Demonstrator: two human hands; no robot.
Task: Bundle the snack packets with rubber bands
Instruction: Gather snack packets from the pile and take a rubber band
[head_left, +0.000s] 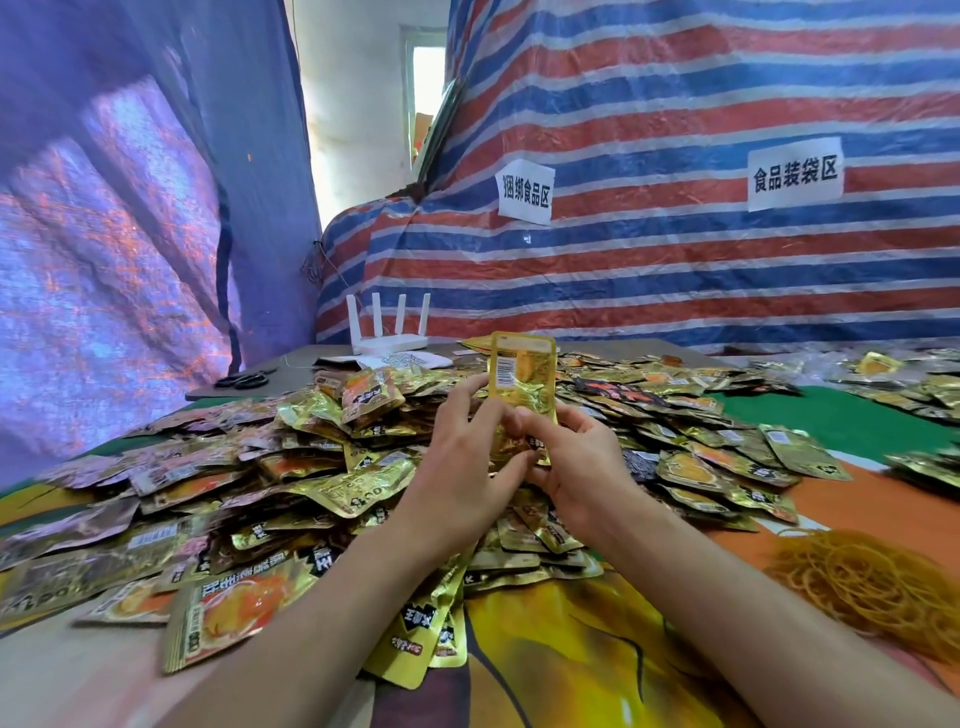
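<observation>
Rubber bands: a tangled heap of tan rubber bands (872, 582) at the table's (810, 415) near right edge.
Left hand (462, 457): fingers curled on the held packet's left edge.
Right hand (576, 467): thumb and fingers pinch its lower end.
Held packet: a shiny gold foil snack packet (522, 374), upright above mid-table.
Loose packets (260, 467): heaped across the table.
Far left corner: black scissors (244, 379), white four-antenna router (389, 332).

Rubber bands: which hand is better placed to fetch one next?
The right hand, probably: the rubber bands lie on its side, near that forearm, while the left hand also grips the packet.
</observation>
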